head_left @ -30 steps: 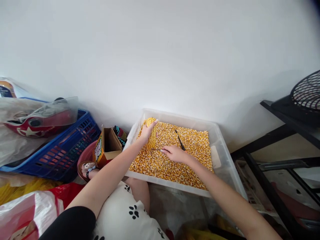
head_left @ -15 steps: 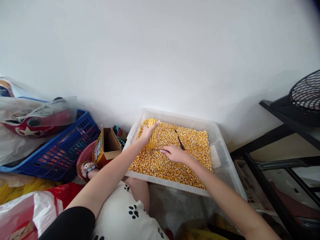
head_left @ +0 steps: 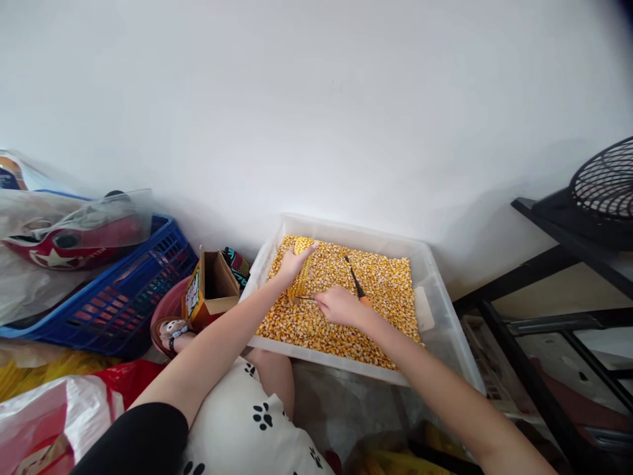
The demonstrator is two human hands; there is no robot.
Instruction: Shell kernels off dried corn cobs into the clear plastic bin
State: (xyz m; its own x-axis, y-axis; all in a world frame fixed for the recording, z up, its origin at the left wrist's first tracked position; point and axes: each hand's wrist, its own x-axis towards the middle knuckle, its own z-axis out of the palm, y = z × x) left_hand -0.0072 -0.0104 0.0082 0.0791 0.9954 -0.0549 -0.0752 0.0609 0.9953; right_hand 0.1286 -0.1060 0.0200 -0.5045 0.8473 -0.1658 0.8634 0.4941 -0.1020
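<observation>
White wall fills the top of the view, and down at its foot sits a clear plastic tub (head_left: 448, 343) spread deep with loose yellow corn kernels (head_left: 380, 277). Both bare arms reach in from below. The left hand (head_left: 293, 262) wraps over a corn cob (head_left: 299, 280) that stands tilted at the tub's far-left corner, fingers curled round its upper part, its grip closed on the cob and its lower end down in the kernels. The right hand (head_left: 337, 305) lies low on the kernels just right of the cob, its grip closed round a thin metal tool (head_left: 303, 298); the tool's tip points left and meets the base of the cob. An orange bit of handle (head_left: 364, 301) shows behind the right wrist. Just beyond that hand, a dark-bladed knife (head_left: 354, 276) lies on the kernels, apart from both hands.

Left of the tub stands an open cardboard box (head_left: 212, 288), with a pink bowl (head_left: 168, 309) beside it and a blue plastic basket (head_left: 123, 290) further left holding bagged things. A red and white bag (head_left: 54, 415) lies at the lower left. On the right, a black metal frame (head_left: 534, 290) carries a black fan grille (head_left: 606, 181). A white cloth with black paw prints (head_left: 252, 429) covers the person's lap.
</observation>
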